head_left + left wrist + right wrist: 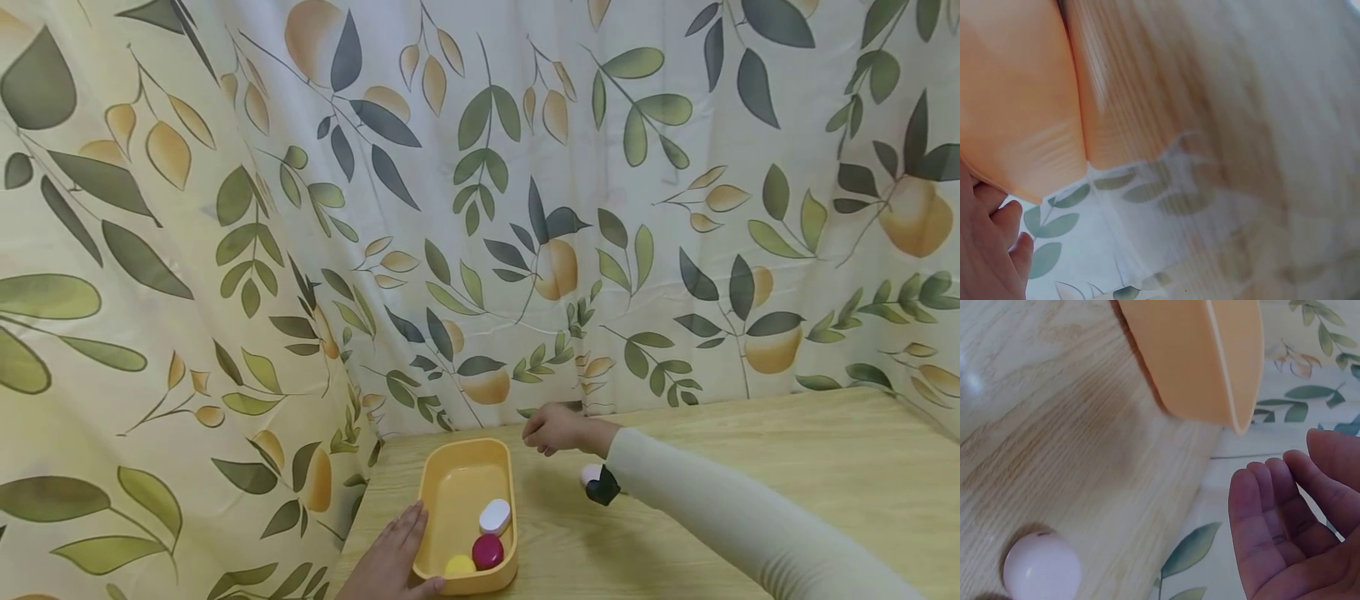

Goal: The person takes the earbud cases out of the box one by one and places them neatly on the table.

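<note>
A yellow, round-cornered tray (453, 475) stands at the table's left end. At its near right end lie a white oval piece (495, 517), a dark pink round piece (487, 551) and a yellow piece (461, 566). My left hand (390, 554) rests against the tray's left wall, fingers fairly straight, thumb by the near corner. Beyond the tray's far right corner, my right hand (561, 428) hovers with fingers loosely bent. In the right wrist view its palm (1300, 562) holds nothing. Below the right forearm sit a pale pink round piece (1042, 567) and a black angular piece (602, 487).
The light wood table (720, 483) extends to the right under my right sleeve (720, 500). A leaf-and-fruit patterned curtain (480, 275) hangs along the table's back edge and left side.
</note>
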The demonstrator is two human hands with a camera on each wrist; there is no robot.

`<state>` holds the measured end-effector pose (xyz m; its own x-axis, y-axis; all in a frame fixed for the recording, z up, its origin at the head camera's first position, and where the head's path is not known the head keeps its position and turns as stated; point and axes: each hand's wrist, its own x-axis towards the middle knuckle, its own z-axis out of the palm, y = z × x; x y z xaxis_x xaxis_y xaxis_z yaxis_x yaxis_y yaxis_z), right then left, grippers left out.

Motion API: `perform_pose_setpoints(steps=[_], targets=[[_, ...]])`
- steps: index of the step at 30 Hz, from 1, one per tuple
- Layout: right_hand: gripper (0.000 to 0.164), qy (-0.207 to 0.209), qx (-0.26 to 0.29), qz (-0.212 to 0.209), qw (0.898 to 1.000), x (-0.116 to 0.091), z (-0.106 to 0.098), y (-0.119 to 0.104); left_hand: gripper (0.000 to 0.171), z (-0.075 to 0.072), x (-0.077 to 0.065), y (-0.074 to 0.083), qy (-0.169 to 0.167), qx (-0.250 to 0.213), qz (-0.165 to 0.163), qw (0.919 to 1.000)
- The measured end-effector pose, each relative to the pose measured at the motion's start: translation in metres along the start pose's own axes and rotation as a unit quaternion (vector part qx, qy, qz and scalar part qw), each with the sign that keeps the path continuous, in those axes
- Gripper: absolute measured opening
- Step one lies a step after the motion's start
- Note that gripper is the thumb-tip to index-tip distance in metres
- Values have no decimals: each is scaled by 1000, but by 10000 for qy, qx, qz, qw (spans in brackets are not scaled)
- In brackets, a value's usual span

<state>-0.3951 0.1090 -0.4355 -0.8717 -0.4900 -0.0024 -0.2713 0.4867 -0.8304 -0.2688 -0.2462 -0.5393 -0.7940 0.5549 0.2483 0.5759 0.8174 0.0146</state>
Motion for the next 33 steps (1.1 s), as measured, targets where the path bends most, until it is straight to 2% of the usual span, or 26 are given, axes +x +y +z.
perform_pose_setpoints(steps=[10,16,21,33], targets=[[11,-187,123,-113,9997,16,19,-7,91,-1,1,0,3,28,8,10000],[11,-351,209,-349,9986,27,37,-11,92,0,1,0,24,31,8,10000],[11,-457,122,-476,9977,32,49,-17,91,-4,1,3,-88,-73,-95,9999],[9,-542,47,-452,9975,40,74,-24,92,0,1,0,-18,30,-69,10000]])
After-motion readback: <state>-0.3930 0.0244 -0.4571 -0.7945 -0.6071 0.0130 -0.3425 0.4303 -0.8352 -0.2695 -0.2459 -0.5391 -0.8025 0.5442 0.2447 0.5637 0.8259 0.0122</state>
